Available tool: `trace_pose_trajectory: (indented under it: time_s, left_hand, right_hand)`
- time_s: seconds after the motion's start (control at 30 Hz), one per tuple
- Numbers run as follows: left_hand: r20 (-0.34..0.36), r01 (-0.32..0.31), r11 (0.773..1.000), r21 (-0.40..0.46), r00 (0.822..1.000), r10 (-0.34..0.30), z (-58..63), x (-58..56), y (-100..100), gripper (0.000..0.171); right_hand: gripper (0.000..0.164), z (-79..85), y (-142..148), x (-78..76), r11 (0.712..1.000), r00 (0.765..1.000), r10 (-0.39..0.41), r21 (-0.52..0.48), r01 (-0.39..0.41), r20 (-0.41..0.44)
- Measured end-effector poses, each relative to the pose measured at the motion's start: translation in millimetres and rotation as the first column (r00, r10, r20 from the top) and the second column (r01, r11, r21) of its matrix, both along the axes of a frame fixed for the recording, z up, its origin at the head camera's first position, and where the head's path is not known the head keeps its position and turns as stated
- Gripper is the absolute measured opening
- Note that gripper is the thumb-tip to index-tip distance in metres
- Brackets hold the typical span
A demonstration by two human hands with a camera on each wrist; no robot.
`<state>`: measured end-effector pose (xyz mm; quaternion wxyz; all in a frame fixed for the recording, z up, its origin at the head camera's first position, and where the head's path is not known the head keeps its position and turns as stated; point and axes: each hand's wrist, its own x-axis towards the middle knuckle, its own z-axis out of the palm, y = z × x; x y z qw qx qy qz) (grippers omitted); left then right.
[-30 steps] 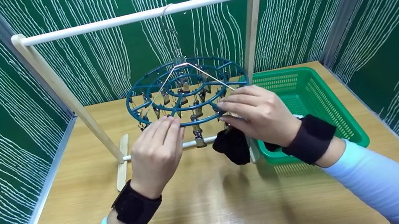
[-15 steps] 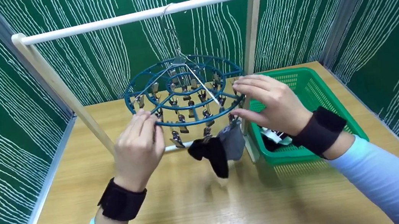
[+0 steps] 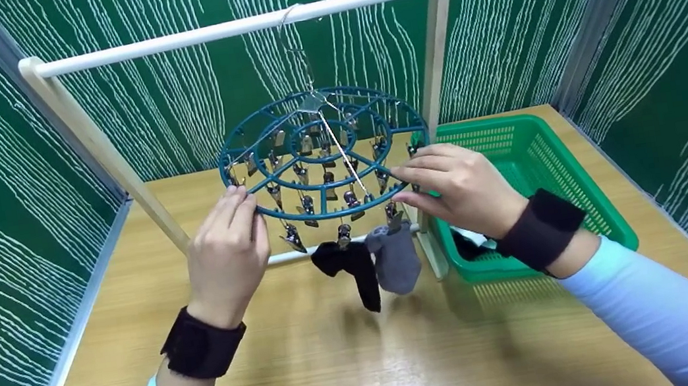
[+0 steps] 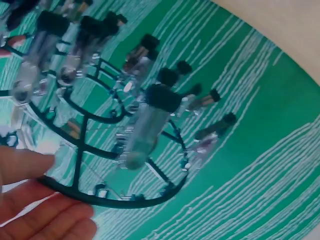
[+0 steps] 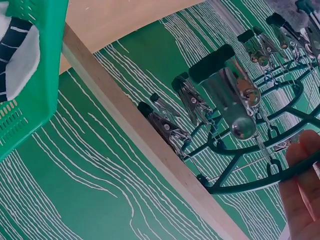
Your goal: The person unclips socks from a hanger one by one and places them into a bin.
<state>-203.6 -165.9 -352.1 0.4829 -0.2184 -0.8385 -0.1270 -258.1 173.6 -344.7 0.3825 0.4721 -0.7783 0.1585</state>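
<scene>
A round blue-green clip hanger (image 3: pixel 324 202) hangs by its wire hook from a white rod, its metal clips (image 3: pixel 344 233) dangling below the rings. My left hand (image 3: pixel 226 255) pinches the front left of its outer rim, thumb and fingers on either side in the left wrist view. At the front right, my right hand (image 3: pixel 466 187) pinches the same rim, with fingertips (image 5: pixel 300 195) against it in the right wrist view. Below the front edge, between the hands, a black sock (image 3: pixel 362 277) and a grey sock (image 3: pixel 396 259) hang from clips.
The white rod (image 3: pixel 165 45) belongs to a wooden stand (image 3: pixel 438 41) on the wooden table (image 3: pixel 368 376). Right of the stand sits a green basket (image 3: pixel 571 176); a white sock with dark bands (image 5: pixel 22 55) shows inside it. Green walls with white lines surround the table.
The hanger has turned, its front edge moving left. The black sock swung left with it, and the grey sock came into view. My left hand shifted left; my right hand moved right, then slightly back.
</scene>
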Motion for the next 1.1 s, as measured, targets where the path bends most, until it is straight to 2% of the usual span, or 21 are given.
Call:
trace_pose_trajectory:
  time_s: [0.13,0.23,0.37,0.43,0.5,0.6,0.67,0.73,0.87,1.0,1.03,1.1]
  left_hand:
    - [0.040,-0.011,1.000,0.018,0.999,0.011,-1.6,4.5,3.3,0.025]
    - [0.013,0.021,0.997,0.074,1.000,-0.022,-4.8,7.1,6.9,0.029]
    - [-0.082,0.132,0.982,0.136,0.989,-0.122,-11.4,12.1,16.3,0.020]
    - [-0.092,0.199,0.970,0.141,0.978,-0.187,-14.0,16.5,23.3,0.015]
    - [-0.054,0.254,0.956,0.144,0.967,-0.248,-16.1,21.0,31.2,0.015]
    - [0.083,0.297,0.939,0.173,0.946,-0.314,-19.1,27.6,42.8,0.021]
    - [0.192,0.303,0.930,0.206,0.920,-0.343,-20.9,30.4,49.7,0.026]
    - [0.288,0.300,0.923,0.241,0.886,-0.363,-22.7,31.4,55.1,0.031]
    - [0.430,0.276,0.914,0.296,0.817,-0.385,-25.4,28.7,62.4,0.036]
    - [0.508,0.243,0.902,0.356,0.760,-0.405,-29.0,22.5,66.6,0.035]
    - [0.515,0.241,0.897,0.370,0.750,-0.414,-30.6,20.8,67.2,0.035]
    - [0.514,0.244,0.886,0.393,0.741,-0.433,-33.7,18.0,68.3,0.033]
  right_hand:
    - [0.033,-2.3,-0.9,-0.2,1.000,1.000,-0.014,0.008,0.014,0.005]
    - [0.033,-3.2,-2.1,-0.5,1.000,1.000,-0.022,0.014,0.022,0.006]
    - [0.034,-3.6,-3.4,-0.3,0.999,0.999,-0.035,0.022,0.035,0.007]
    - [0.034,-3.7,-3.5,-0.3,0.999,0.999,-0.040,0.026,0.040,0.009]
    - [0.034,-4.0,-3.3,-0.3,0.999,0.999,-0.040,0.022,0.040,0.012]
    - [0.034,-4.8,-3.0,-0.7,0.999,0.999,-0.040,0.017,0.040,0.012]
    - [0.033,-5.4,-2.9,-1.1,0.999,0.999,-0.036,0.009,0.036,0.010]
    - [0.033,-5.6,-2.9,-1.1,0.999,0.999,-0.033,0.003,0.033,0.014]
    - [0.032,-5.6,-2.6,-0.8,0.999,0.999,-0.035,-0.001,0.035,0.020]
    - [0.034,-5.1,-2.6,-0.2,0.999,0.998,-0.053,0.011,0.053,0.021]
    - [0.034,-5.2,-2.7,-0.2,0.998,0.998,-0.056,0.014,0.056,0.021]
    - [0.034,-5.6,-3.0,-0.5,0.998,0.998,-0.055,0.012,0.055,0.022]
